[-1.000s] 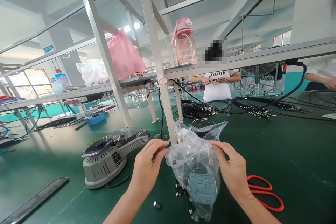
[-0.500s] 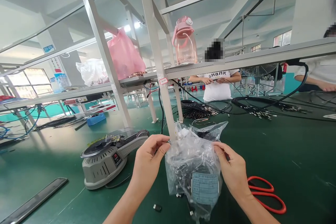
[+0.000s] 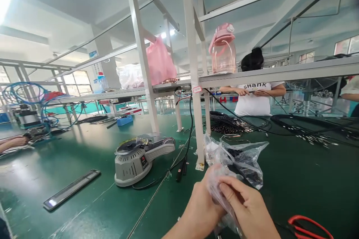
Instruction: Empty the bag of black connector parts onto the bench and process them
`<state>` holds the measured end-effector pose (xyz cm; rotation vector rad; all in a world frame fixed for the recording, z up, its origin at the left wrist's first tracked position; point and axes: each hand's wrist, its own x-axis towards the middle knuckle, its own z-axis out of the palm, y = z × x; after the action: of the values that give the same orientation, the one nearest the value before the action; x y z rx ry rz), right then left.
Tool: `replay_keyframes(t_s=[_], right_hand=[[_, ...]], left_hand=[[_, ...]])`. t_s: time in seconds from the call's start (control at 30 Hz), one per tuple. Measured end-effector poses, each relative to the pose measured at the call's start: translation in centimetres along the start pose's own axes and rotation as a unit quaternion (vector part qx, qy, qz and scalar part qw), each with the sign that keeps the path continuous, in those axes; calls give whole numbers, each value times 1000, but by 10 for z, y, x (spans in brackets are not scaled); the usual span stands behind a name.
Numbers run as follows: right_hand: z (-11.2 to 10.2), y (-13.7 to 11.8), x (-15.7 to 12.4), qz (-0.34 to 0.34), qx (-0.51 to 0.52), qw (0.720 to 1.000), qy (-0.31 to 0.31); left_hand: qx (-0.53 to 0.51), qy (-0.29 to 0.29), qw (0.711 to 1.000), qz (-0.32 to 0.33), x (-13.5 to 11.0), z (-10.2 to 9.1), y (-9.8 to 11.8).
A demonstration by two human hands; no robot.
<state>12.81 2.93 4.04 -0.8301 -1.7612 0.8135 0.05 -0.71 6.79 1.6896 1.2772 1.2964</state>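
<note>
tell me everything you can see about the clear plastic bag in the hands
The clear plastic bag is thin, glossy, crinkled film with dark items showing through its far part; exactly what they are is hard to tell. The left hand and right hand grip and bunch its near end, while the rest spreads out over the green workbench, beside a white shelf post.

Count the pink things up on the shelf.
2: a pink water bottle on the shelf right of the upright post, and a pink plastic bag left of it. Others may be hidden.
</note>
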Motion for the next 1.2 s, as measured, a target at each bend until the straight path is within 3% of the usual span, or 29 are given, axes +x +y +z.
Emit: replay_keyframes(t_s=[0.1, 0.17, 0.23, 0.3, 0.37, 0.43, 0.5, 0.57, 0.7, 0.8, 0.87, 0.97, 1.07, 1.2], right_hand=[[-3, 0, 2, -52, -53, 997, 20], [-6, 2, 5, -28, -65, 997, 19], [-6, 4, 7, 53, -14, 997, -46], [-2, 5, 7, 117, 92, 980, -129], [3, 6, 6, 126, 193, 956, -184], [6, 10, 7, 100, 224, 950, -193], [4, 17, 8, 93, 200, 961, -169], [-2, 28, 11, 129, 159, 973, -107], [-15, 40, 13, 175, 25, 984, 35], [-12, 36, 8, 93, -120, 979, 137], [0, 32, 1, -3, -169, 974, 149], [28, 33, -13, -112, -151, 977, 96], [53, 39, -23, -125, -134, 983, 0], [60, 34, -24, -114, -118, 985, -59]], left_hand=[[-21, 28, 999, 0, 1, -11, -4], [-34, 39, 999, -4, 1, -18, -4], [-40, 48, 998, 8, 0, -23, -5], [-24, 62, 997, 31, -1, -26, -5], [15, 78, 995, 58, -2, -25, -8], [69, 82, 991, 85, -4, -21, -14], [116, 67, 985, 111, -7, -15, -21], [133, 35, 983, 120, -12, -7, -28], [60, -1, 998, 33, -26, 5, -36], [-69, 23, 995, -70, -29, 6, -38], [-131, 56, 984, -107, -27, 4, -40], [-209, 87, 968, -107, -21, 2, -47], [-238, 93, 959, -126, -18, -6, -56], [-130, 117, 978, -116, -9, -42, -62]])
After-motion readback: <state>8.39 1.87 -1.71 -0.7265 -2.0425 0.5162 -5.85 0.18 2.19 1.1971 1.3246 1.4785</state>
